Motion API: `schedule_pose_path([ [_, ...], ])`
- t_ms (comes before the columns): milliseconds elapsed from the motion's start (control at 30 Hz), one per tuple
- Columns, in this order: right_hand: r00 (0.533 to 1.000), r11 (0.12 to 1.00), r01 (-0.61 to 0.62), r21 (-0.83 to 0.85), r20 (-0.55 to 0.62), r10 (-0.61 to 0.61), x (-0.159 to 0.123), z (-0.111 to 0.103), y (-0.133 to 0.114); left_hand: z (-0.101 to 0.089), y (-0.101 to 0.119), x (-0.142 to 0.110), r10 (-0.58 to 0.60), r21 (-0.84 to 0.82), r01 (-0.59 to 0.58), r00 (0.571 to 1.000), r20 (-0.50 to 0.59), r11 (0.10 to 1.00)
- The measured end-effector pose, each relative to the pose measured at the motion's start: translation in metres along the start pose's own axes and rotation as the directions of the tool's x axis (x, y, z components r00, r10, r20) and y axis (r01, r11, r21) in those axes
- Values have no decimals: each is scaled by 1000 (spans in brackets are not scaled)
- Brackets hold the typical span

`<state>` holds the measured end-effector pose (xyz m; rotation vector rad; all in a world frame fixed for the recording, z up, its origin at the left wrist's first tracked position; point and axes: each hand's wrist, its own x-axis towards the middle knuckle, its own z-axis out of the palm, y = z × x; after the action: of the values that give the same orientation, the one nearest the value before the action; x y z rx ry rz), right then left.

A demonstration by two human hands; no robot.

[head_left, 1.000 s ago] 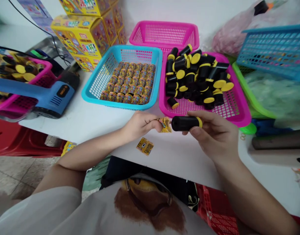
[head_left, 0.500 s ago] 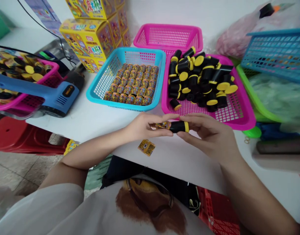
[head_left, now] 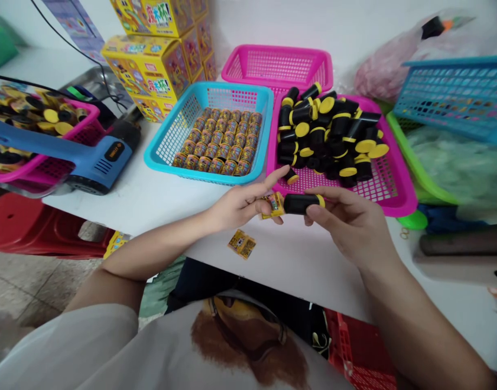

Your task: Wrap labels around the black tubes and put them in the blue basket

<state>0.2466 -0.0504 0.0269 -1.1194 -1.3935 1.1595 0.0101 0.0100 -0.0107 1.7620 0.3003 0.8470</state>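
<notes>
My left hand (head_left: 242,206) pinches a small yellow printed label sleeve (head_left: 276,205) between thumb and fingers, its index finger stretched out above. Held sideways in the fingertips of my right hand (head_left: 352,219) is a black canister (head_left: 298,204) with a yellow lid at its right end. The canister's bare black end is right at the sleeve's opening; whether it reaches inside I cannot tell. Another flat yellow label (head_left: 242,244) lies on the white table (head_left: 281,260) below my hands.
A blue basket (head_left: 148,157) holds rows of labelled canisters. Loose black canisters fill a pink basket (head_left: 411,203) beside it. At left are a blue heat gun (head_left: 106,160) and another filled pink basket (head_left: 92,114). Yellow boxes (head_left: 145,65) are stacked behind; a blue basket (head_left: 455,97) stands far right.
The canister has turned to show more of its black side and shifted slightly right. My left index finger has lifted and straightened, leaving more of the label sleeve in sight.
</notes>
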Motion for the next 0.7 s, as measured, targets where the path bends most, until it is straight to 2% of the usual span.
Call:
schedule_pose_path([
  [67, 1000, 999, -23, 50, -19, 24, 0, -2, 3, -1, -3, -1, 41, 50, -40, 999, -8, 998],
  [200, 999, 994, -45, 102, 10, 45, -2, -1, 5, -3, -6, -5, 86, 249, -86, 996, 10, 965],
  [400, 994, 998, -68, 2, 83, 68, -1, 3, -5, -4, -7, -5, 217, 415, -184, 976, -34, 891],
  [600, 983, 982, -153, -113, 89, 163, 1, 4, -6, 0, -4, -4, 384, 569, -397, 911, 148, 720],
  [700, 972, 977, -187, -107, 127, 200, 2, 2, -5, 1, -3, -5, 416, 616, -427, 893, 172, 662],
])
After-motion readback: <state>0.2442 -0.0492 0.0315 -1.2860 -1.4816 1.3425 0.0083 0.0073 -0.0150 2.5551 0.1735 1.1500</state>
